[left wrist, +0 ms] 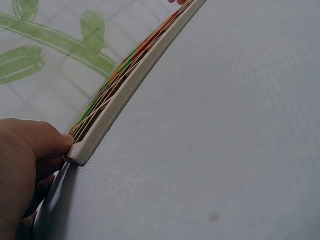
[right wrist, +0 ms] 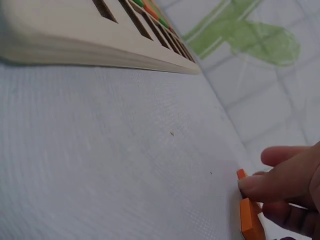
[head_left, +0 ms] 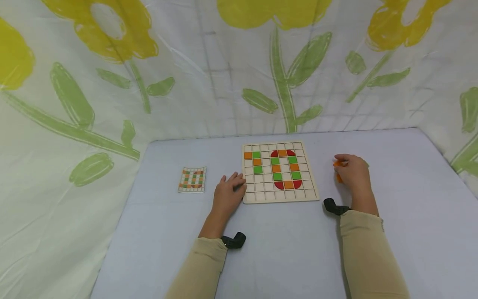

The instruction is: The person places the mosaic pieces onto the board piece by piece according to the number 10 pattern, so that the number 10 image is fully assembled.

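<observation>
A pale wooden grid board [head_left: 263,197] lies flat on the table, with red, green and orange tiles set in some of its squares. My left hand [head_left: 228,195] rests at the board's left edge; in the left wrist view its thumb [left wrist: 62,145] touches a corner. To the right of the board, my right hand [head_left: 352,174] pinches an orange tile [right wrist: 241,174] between thumb and fingertips, low over the table. Another orange tile [right wrist: 250,220] lies just beside the thumb. The fingers partly hide both tiles.
Left of the board lies a small card [head_left: 192,180] printed with a coloured grid pattern. A bit of green [head_left: 367,164] shows at the right hand's far side. Behind the white table [head_left: 280,249] hangs a flower-patterned cloth [head_left: 194,83].
</observation>
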A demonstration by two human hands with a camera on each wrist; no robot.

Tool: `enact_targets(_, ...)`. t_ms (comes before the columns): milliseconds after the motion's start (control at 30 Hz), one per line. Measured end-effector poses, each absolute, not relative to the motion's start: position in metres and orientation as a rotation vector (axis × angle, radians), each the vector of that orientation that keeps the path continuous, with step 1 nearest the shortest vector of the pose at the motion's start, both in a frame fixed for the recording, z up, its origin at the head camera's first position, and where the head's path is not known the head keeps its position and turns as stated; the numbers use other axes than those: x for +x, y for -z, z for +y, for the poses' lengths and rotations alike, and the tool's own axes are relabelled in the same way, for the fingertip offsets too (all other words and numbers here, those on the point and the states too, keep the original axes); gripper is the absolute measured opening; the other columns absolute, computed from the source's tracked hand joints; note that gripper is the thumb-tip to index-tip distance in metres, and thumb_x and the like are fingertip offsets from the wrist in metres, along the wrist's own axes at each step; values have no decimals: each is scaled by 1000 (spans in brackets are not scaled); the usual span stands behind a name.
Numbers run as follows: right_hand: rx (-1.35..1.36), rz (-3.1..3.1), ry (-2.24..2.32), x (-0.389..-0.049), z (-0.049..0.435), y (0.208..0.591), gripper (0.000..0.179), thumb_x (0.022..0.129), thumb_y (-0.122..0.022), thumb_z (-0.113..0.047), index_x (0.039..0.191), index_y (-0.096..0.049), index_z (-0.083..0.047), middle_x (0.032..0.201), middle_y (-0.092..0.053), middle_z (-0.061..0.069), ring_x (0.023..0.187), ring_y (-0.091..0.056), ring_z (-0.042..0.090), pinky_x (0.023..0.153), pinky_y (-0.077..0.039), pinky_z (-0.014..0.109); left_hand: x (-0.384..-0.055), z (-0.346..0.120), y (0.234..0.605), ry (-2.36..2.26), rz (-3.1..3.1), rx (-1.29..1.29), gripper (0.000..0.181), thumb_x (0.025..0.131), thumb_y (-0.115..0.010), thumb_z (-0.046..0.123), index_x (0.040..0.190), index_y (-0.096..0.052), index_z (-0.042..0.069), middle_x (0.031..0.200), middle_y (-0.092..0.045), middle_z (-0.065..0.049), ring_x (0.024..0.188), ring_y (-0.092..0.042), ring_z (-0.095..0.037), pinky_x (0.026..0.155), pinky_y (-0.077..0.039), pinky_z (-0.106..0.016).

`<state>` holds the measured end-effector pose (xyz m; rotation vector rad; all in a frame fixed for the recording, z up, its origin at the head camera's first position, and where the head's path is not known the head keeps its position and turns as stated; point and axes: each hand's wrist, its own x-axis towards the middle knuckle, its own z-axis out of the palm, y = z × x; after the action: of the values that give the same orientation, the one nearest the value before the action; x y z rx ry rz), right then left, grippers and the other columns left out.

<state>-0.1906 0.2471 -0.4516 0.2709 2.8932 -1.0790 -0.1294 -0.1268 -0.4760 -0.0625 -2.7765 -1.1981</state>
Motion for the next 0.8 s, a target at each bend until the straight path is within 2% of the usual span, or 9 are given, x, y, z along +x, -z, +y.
enact_targets(67,251,2891,1101,-190,244,451,38,91,-60,-5,130,-62,-3,124,-62,23,107,-57,37,77,-51,38,-129,-127,476,1193,-2779,-63,22,92,-69,20,111,-75,11,129,-66,-2,133,-53,-18,123,-23,-42)
enact_targets(167,191,2868,1124,-189,241,450,39,90,-60,-1,128,-63,-6,124,-63,21,107,-57,35,74,-49,32,-130,-127,476,1185,-2776,-71,22,92,-69,20,111,-75,11,129,-66,-2,133,-53,-19,123,-24,-42)
enact_targets(233,172,2847,1125,-189,239,449,40,90,-60,-2,130,-63,-8,127,-62,22,110,-55,36,75,-49,34,-129,-127,476,1187,-2772,-75,22,92,-69,20,111,-75,11,129,-66,-3,133,-53,-20,123,-24,-43)
enact_targets(333,172,2829,1104,-189,238,448,45,90,-62,-5,135,-59,-10,134,-54,24,114,-50,39,79,-50,44,-129,-127,476,1198,-2769,-72,22,92,-69,20,111,-75,11,129,-66,-2,133,-53,-20,123,-23,-43)
enact_targets(467,162,2845,1074,-189,240,448,49,90,-63,-9,138,-55,-8,140,-51,24,116,-47,42,86,-47,53,-130,-128,477,1203,-2770,-61,22,92,-69,20,111,-75,11,130,-66,-2,133,-52,-19,123,-23,-42)
enact_targets(633,141,2890,1069,-189,241,452,44,91,-64,-9,134,-58,-6,128,-61,19,109,-49,37,82,-47,47,-131,-127,477,1199,-2784,-42,22,92,-69,21,112,-75,13,131,-65,0,134,-52,-16,124,-22,-39)
enact_targets(800,144,2953,1047,-189,239,454,38,91,-64,-9,129,-62,-5,123,-64,18,101,-53,35,78,-46,43,-129,-127,475,1222,-2778,-44,23,92,-69,20,112,-75,12,131,-65,-1,134,-51,-17,124,-21,-40)
